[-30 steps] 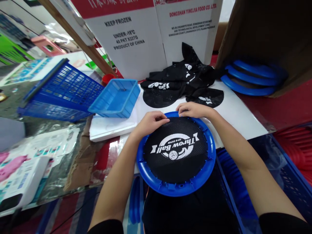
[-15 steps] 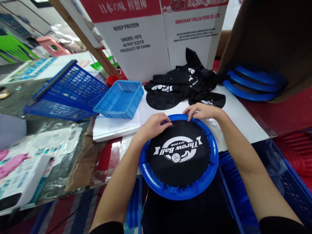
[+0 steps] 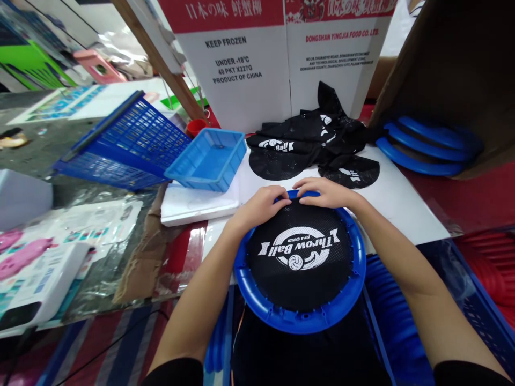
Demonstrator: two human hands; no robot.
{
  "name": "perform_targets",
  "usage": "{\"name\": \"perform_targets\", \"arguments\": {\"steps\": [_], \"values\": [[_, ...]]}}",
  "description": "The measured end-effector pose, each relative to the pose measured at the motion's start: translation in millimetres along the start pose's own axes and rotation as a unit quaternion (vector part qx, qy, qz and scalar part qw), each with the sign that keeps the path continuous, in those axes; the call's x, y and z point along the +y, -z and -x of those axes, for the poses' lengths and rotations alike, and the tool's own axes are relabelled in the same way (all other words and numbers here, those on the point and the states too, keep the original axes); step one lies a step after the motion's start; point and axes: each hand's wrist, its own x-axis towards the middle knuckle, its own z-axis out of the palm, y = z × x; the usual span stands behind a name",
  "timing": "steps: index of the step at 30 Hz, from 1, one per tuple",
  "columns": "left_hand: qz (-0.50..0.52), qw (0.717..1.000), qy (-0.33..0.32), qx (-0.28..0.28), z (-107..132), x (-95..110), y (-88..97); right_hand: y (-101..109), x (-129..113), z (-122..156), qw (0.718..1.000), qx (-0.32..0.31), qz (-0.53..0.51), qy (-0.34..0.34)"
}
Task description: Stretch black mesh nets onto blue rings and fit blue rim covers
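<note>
From my remote seat I saw the blue ring [image 3: 258, 292] lying flat right in front of the person, its near edge hanging over the table edge toward the body and its far edge resting on the white board [image 3: 406, 203]. The black mesh [image 3: 301, 284] was stretched across the ring, and its white logo ran from side to side, upside down as I saw it. The ring was round, so it had no long axis to speak of.

Both hands were at the far arc of the rim, so nearly all of the ring lay on the body side of them. The left hand [image 3: 262, 207] and the right hand [image 3: 326, 194] were almost touching. Each had its fingers curled shut on the mesh edge where it met the rim. The right hand was a little farther out and the left a little nearer the body.

Just beyond the hands lay a loose pile of meshes [image 3: 306, 140], and behind it stood a white carton [image 3: 249, 80]. A light blue tray [image 3: 209, 161] sat to the left and a stack of rings [image 3: 430, 143] well off to the right
</note>
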Motion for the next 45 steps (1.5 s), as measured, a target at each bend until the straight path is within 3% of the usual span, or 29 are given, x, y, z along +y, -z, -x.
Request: {"name": "perform_targets", "arguments": {"steps": [6,12,20,26,35,41,45], "values": [[0.061,0.997,0.041,-0.007,-1.1,-2.3,4.9,-3.3,2.1,-1.5,1.0,-0.003,-0.026,0.0],[0.089,0.994,0.056,-0.004,-2.9,-4.8,3.7,-5.7,3.5,-3.7,0.997,0.021,-0.017,-0.071],[0.104,0.993,0.057,-0.007,-3.9,-11.2,2.0,-10.2,14.2,-8.8,0.998,0.039,-0.029,-0.027],[0.118,0.992,0.048,-0.007,-5.5,-15.4,1.7,-9.4,18.3,-11.4,0.998,0.001,-0.037,-0.041],[0.12,0.991,0.06,-0.018,-3.5,-12.4,3.4,-10.1,12.4,-13.0,0.998,0.005,0.0,-0.057],[0.11,0.994,0.027,-0.004,-2.1,-1.6,-2.2,-1.3,1.9,-5.6,0.999,-0.013,0.011,-0.047],[0.055,0.996,-0.059,-0.035,0.8,3.6,-2.3,11.8,-2.3,2.0,0.997,-0.037,0.042,-0.057]]}}
